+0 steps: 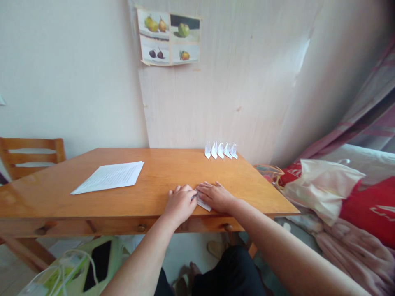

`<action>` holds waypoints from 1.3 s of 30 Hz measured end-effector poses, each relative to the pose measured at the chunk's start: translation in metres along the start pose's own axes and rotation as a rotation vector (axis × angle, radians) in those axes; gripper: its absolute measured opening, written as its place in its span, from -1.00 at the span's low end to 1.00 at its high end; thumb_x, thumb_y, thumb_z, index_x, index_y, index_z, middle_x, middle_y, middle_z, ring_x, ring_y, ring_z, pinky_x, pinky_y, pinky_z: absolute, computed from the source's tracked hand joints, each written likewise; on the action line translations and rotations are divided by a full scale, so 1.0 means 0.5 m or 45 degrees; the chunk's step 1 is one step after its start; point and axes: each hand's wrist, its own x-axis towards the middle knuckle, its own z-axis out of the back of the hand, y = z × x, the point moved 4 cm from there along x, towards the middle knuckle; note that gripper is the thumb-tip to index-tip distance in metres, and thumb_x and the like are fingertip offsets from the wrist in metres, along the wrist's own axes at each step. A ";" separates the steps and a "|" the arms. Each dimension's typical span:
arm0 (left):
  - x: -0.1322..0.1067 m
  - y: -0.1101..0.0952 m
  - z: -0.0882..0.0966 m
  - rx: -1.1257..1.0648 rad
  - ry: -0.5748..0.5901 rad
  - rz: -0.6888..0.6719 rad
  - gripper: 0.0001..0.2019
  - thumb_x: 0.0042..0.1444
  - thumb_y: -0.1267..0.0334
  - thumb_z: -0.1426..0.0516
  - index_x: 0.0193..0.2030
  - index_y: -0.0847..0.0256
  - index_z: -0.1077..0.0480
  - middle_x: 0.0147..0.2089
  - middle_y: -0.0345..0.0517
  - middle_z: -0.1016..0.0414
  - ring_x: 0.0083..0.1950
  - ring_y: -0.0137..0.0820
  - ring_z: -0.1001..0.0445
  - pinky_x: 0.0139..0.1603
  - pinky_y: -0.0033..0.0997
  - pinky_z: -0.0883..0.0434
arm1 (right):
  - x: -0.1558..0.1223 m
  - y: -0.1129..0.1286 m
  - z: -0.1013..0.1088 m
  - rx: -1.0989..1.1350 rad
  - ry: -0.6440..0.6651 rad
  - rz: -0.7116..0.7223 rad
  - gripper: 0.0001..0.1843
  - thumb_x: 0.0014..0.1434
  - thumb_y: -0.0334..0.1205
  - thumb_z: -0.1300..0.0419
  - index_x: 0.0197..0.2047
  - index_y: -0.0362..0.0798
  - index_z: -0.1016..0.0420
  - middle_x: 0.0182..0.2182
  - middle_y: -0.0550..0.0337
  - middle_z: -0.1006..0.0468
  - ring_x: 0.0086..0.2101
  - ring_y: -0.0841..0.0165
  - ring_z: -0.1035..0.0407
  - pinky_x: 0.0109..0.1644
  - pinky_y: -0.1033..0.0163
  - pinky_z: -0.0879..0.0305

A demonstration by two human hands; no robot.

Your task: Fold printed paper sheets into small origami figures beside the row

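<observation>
Both hands (181, 202) (217, 197) touch paper (203, 204), apparently folded.

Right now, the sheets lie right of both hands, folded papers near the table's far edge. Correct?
No: the head view shows the sheets left of both the left hand and the right hand. The folded papers do stand near the far edge of the table.
</observation>
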 end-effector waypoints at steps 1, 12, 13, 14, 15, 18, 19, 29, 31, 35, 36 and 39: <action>-0.001 -0.001 0.000 0.000 0.003 -0.004 -0.77 0.29 0.18 -0.05 -0.06 -0.07 -0.53 -0.03 -0.13 -0.52 0.04 -0.17 -0.38 -0.02 -0.16 -0.21 | 0.000 -0.003 -0.001 0.003 0.000 -0.011 -0.56 0.48 -0.05 0.15 0.24 0.04 -0.37 0.24 0.01 -0.41 0.24 0.18 -0.24 0.28 -0.08 -0.08; -0.004 -0.004 0.005 0.009 -0.004 0.004 -0.72 0.25 0.06 -0.09 0.01 -0.06 -0.53 0.04 -0.08 -0.53 0.07 -0.09 -0.35 0.03 -0.06 -0.20 | -0.005 -0.045 -0.008 0.219 -0.081 -0.202 -0.51 0.42 -0.12 0.04 0.34 0.01 -0.32 0.32 0.06 -0.32 0.33 0.19 -0.12 0.39 -0.06 -0.03; -0.004 -0.003 0.004 0.002 -0.004 0.002 -0.72 0.23 0.06 -0.10 0.02 -0.07 -0.53 0.05 -0.09 -0.54 0.08 -0.09 -0.35 0.03 -0.06 -0.20 | -0.011 -0.055 -0.003 0.233 -0.110 -0.235 -0.51 0.41 -0.18 0.05 0.34 -0.02 -0.33 0.31 0.04 -0.34 0.31 0.21 -0.17 0.38 0.01 -0.08; -0.004 -0.003 0.004 -0.006 -0.003 0.002 -0.71 0.23 0.06 -0.11 0.03 -0.07 -0.52 0.05 -0.09 -0.54 0.09 -0.09 -0.35 0.04 -0.05 -0.19 | -0.018 -0.065 0.002 0.249 -0.140 -0.267 -0.51 0.40 -0.22 0.06 0.33 -0.03 -0.34 0.29 0.05 -0.37 0.28 0.24 -0.22 0.35 0.06 -0.14; -0.004 -0.003 0.004 -0.013 0.001 0.005 -0.71 0.22 0.07 -0.11 0.04 -0.07 -0.52 0.06 -0.09 -0.54 0.10 -0.08 -0.34 0.05 -0.05 -0.19 | -0.027 -0.074 0.007 0.266 -0.166 -0.291 -0.51 0.39 -0.26 0.07 0.31 -0.02 -0.37 0.27 0.07 -0.40 0.25 0.24 -0.28 0.33 0.08 -0.19; -0.003 -0.003 0.004 -0.031 0.022 0.031 -0.71 0.21 0.10 -0.12 0.04 -0.07 -0.52 0.08 -0.09 -0.54 0.12 -0.08 -0.33 0.08 -0.04 -0.18 | -0.062 -0.091 0.020 0.302 -0.215 -0.315 -0.53 0.35 -0.31 0.05 0.23 0.03 -0.47 0.19 0.15 -0.49 0.19 0.21 -0.36 0.28 0.07 -0.26; -0.003 -0.003 0.004 -0.036 0.024 0.038 -0.71 0.21 0.10 -0.12 0.04 -0.07 -0.52 0.08 -0.09 -0.54 0.13 -0.08 -0.33 0.08 -0.03 -0.18 | -0.074 -0.092 0.022 0.314 -0.220 -0.305 -0.53 0.34 -0.32 0.04 0.22 0.05 -0.49 0.16 0.18 -0.52 0.19 0.22 -0.36 0.28 0.09 -0.27; 0.000 -0.001 0.012 -0.069 -0.046 -0.035 -0.73 0.21 0.22 -0.11 0.01 -0.03 -0.52 0.07 -0.14 -0.57 0.16 -0.13 -0.35 0.08 -0.06 -0.19 | -0.155 -0.016 0.023 0.080 -0.123 -0.267 -0.57 0.39 -0.21 0.03 0.23 0.03 -0.45 0.29 0.02 -0.37 0.34 0.08 -0.09 0.38 -0.30 0.14; 0.001 -0.002 0.014 -0.058 -0.042 -0.056 -0.74 0.23 0.24 -0.09 0.00 -0.01 -0.52 0.06 -0.14 -0.56 0.12 -0.16 -0.37 0.02 -0.12 -0.20 | -0.165 0.004 0.026 0.088 -0.136 -0.272 -0.60 0.39 -0.18 0.02 0.19 0.00 -0.47 0.28 -0.02 -0.37 0.35 0.06 -0.08 0.37 -0.32 0.18; -0.001 -0.005 0.017 -0.046 0.001 -0.083 -0.76 0.25 0.28 -0.07 -0.06 0.00 -0.53 -0.02 -0.13 -0.58 0.04 -0.20 -0.41 -0.03 -0.17 -0.19 | -0.179 0.022 0.024 0.129 -0.183 -0.275 -0.62 0.39 -0.13 -0.02 0.17 0.02 -0.48 0.27 -0.02 -0.40 0.35 0.08 -0.07 0.38 -0.29 0.20; -0.002 -0.005 0.017 -0.049 0.007 -0.092 -0.76 0.26 0.30 -0.06 -0.07 0.00 -0.53 -0.03 -0.14 -0.58 0.04 -0.20 -0.41 -0.03 -0.17 -0.18 | -0.181 0.021 0.022 0.137 -0.190 -0.283 -0.62 0.39 -0.11 -0.03 0.18 0.03 -0.47 0.27 -0.01 -0.39 0.35 0.08 -0.07 0.38 -0.29 0.20; -0.005 -0.004 0.019 -0.073 0.009 -0.117 -0.74 0.26 0.34 -0.03 -0.11 0.00 -0.53 -0.02 -0.17 -0.58 0.04 -0.21 -0.41 -0.04 -0.19 -0.19 | -0.184 0.014 0.017 0.145 -0.206 -0.312 -0.58 0.39 -0.05 -0.04 0.22 0.06 -0.45 0.29 -0.01 -0.36 0.35 0.05 -0.06 0.37 -0.33 0.20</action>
